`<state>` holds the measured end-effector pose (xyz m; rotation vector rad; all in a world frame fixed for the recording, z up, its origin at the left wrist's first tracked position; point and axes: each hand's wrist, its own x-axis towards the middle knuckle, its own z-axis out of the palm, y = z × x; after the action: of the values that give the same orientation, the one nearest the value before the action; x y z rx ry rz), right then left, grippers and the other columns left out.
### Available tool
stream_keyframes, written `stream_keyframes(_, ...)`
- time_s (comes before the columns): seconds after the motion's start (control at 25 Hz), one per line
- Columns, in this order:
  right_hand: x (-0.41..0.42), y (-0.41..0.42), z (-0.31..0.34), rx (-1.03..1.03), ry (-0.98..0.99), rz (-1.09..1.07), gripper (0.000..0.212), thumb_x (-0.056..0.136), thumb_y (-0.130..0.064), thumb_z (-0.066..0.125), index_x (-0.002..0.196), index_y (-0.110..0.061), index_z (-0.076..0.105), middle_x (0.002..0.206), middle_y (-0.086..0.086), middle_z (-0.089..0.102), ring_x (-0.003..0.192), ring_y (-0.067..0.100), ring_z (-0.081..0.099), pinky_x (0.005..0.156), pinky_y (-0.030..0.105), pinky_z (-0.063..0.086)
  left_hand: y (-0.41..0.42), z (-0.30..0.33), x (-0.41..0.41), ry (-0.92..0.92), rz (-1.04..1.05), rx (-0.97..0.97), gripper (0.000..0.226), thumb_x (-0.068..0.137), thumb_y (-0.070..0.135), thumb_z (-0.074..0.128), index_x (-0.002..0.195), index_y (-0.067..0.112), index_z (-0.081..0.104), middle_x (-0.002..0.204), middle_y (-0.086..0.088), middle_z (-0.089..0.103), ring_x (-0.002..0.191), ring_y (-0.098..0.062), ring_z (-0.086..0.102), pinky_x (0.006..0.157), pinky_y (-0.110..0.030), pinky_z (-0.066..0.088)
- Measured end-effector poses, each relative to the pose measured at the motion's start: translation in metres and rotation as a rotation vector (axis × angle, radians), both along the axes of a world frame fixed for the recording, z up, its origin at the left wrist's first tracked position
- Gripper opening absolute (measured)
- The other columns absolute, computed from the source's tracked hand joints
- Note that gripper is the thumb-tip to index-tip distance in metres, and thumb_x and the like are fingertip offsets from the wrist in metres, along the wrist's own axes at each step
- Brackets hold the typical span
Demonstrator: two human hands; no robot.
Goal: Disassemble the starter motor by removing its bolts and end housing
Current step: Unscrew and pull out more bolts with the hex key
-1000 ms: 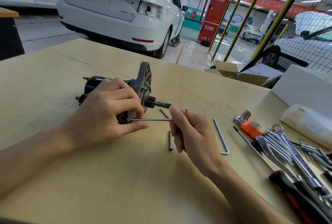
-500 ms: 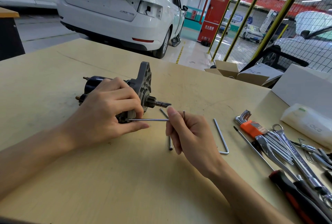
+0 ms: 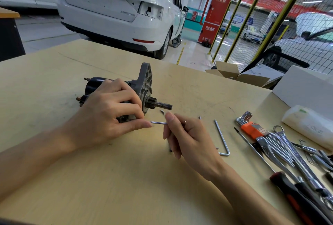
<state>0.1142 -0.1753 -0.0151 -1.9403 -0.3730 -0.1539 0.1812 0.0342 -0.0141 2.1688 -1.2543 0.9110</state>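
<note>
1. The starter motor (image 3: 115,95) lies on its side on the tan workbench (image 3: 126,179), left of centre. It has a dark cylindrical body with copper-coloured terminals at its left end, a grey cast end housing (image 3: 145,82) standing upright with a perforated flange, and a splined pinion shaft (image 3: 160,105) pointing right.
2. The left hand (image 3: 106,116) rests over the motor body, its fingers curled round it just behind the end housing, with the thumb stretched out below.
3. The right hand (image 3: 183,138) has its fingers curled, pinching a thin hex key (image 3: 158,123). The long arm of the key runs level toward the lower edge of the housing, and its short end sticks up past the knuckles.
4. Loose long bolts lie on the bench by the right hand, one (image 3: 162,111) just below the shaft; the others are mostly hidden.
5. Another L-shaped hex key (image 3: 222,138) lies flat to the right.
6. Further right sit an orange-holdered hex key set (image 3: 252,127), combination wrenches (image 3: 288,145) and a red-and-black screwdriver (image 3: 302,197).
7. An open cardboard box (image 3: 239,76) sits beyond the bench edge; its contents cannot be seen.
</note>
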Motion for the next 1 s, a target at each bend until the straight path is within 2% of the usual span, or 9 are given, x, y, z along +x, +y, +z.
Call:
stream_keyframes(0.12,-0.0003,-0.0003,0.0015,0.073,0.070,0.056,0.065,0.091,-0.066,0.032,0.069,-0.010,0.057,0.050,0.002,0.053,0.044,0.014,0.047,0.047,0.021,0.036,0.0001,0.0001,0.0002,-0.014,0.003,0.008,0.035,0.090,0.048,0.059,0.072,0.021,0.073,0.085,0.013,0.065,0.088,-0.016,0.053,0.077,-0.040,0.040)
stream_keyframes(0.2,0.0001,-0.0016,0.0027,0.112,0.102,0.098,0.063,0.087,-0.066,0.029,0.069,-0.012,0.057,0.051,0.003,0.052,0.045,0.016,0.046,0.046,0.024,0.035,0.0003,-0.0002,0.0004,-0.019,0.002,0.008,0.035,0.090,0.047,0.059,0.072,0.020,0.073,0.085,0.012,0.065,0.087,-0.017,0.054,0.076,-0.042,0.041)
stream_keyframes(0.4,-0.0001,-0.0023,0.0018,0.138,0.035,0.111,0.041,0.083,-0.042,0.038,0.075,-0.007,0.059,0.051,0.003,0.052,0.044,0.017,0.044,0.045,0.024,0.033,0.0001,-0.0004,0.0013,-0.021,-0.001,0.006,0.034,0.090,0.046,0.059,0.072,0.020,0.072,0.084,0.011,0.065,0.086,-0.019,0.055,0.074,-0.045,0.043)
stream_keyframes(0.56,0.0006,-0.0026,0.0026,0.211,-0.003,0.055,0.024,0.080,-0.015,0.041,0.074,-0.005,0.062,0.047,0.004,0.049,0.042,0.018,0.041,0.044,0.021,0.033,0.0000,-0.0009,0.0019,-0.014,-0.001,-0.007,0.036,0.091,0.046,0.058,0.072,0.019,0.072,0.083,0.011,0.065,0.086,-0.019,0.055,0.073,-0.047,0.044)
stream_keyframes(1.0,0.0025,-0.0030,0.0008,0.145,0.025,0.011,0.029,0.082,-0.007,0.039,0.074,-0.006,0.067,0.049,0.004,0.050,0.039,0.012,0.042,0.043,0.015,0.034,0.0003,-0.0012,0.0002,0.016,0.006,-0.007,0.036,0.090,0.048,0.058,0.071,0.022,0.075,0.083,0.012,0.065,0.089,-0.012,0.050,0.076,-0.042,0.042)
